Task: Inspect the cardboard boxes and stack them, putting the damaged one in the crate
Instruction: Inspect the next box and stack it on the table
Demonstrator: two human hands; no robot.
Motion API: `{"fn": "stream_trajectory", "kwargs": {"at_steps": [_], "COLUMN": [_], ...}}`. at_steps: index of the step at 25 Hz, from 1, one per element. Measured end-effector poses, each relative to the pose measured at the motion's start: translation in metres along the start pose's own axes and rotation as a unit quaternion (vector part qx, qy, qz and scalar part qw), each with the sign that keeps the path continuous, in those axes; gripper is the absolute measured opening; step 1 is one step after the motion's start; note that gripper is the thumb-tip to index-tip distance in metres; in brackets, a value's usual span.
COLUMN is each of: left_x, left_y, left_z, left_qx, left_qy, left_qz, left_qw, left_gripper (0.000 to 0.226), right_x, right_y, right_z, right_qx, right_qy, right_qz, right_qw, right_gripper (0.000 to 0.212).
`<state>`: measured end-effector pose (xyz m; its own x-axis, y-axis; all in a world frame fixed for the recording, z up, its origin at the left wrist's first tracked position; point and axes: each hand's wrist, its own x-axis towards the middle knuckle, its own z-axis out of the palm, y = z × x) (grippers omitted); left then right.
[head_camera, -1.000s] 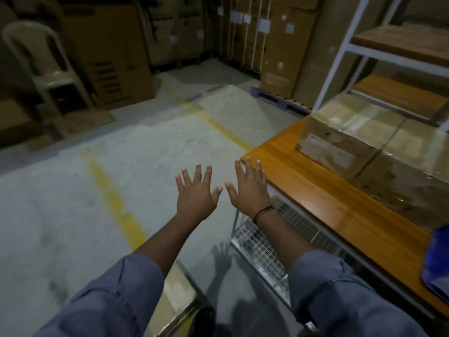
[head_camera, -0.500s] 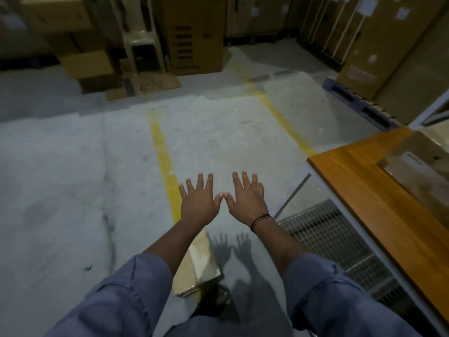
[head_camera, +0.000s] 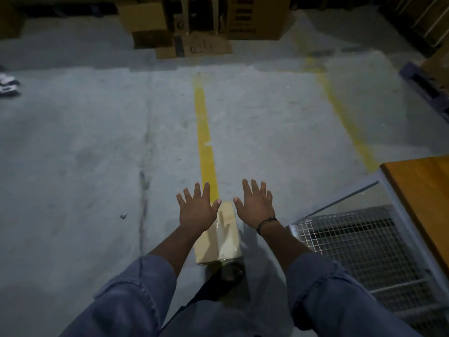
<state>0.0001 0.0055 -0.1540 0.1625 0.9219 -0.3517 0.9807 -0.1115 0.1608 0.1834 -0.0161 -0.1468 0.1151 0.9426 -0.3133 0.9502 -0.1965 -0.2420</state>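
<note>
Hovering hands (head_camera: pixel 197 213) (head_camera: pixel 255 208), box (head_camera: pixel 227 242) beneath, wire mesh (head_camera: pixel 352 246) right

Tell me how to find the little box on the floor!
Find the bright yellow line painted down the grey floor and follow it toward the person. At its near end, below the open left hand and right hand, lies a small cardboard box. It lies alone with shiny clear tape along its top, unlike the cartons piled by the far wall.

Small brown cardboard box (head_camera: pixel 226 239) lies flat on floor, lengthwise at end of yellow line, w/ clear tape down its top. Wire-mesh crate (head_camera: pixel 345 242) stands to its right, apart.
</note>
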Motion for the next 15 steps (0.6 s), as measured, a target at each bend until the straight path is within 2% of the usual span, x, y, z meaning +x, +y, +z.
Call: {"fn": "stream_trajectory", "kwargs": {"at_steps": [3, 8, 15], "left_x": [-0.001, -0.001, 0.005], "left_y": [-0.022, -0.044, -0.06], "left_z": [0.017, 0.048, 0.102], "left_qx": [-0.004, -0.021, -0.059], "left_qy": [-0.017, -0.046, -0.072], "left_qz": [-0.032, -0.07, -0.105], "left_qw": [0.999, 0.996, 0.99], "left_gripper": [0.075, 0.074, 0.083], "right_x": [0.006, 0.003, 0.02], "right_y": [-0.009, -0.018, -0.003], "right_z": [0.019, 0.054, 0.116], "right_qx": [0.018, 0.045, 0.046], "right_qy": [-0.023, -0.004, -0.054], "right_qz": [-0.014, -0.064, -0.014], "right_qw": [0.999, 0.997, 0.997], "right_gripper": [0.07, 0.068, 0.084]}}
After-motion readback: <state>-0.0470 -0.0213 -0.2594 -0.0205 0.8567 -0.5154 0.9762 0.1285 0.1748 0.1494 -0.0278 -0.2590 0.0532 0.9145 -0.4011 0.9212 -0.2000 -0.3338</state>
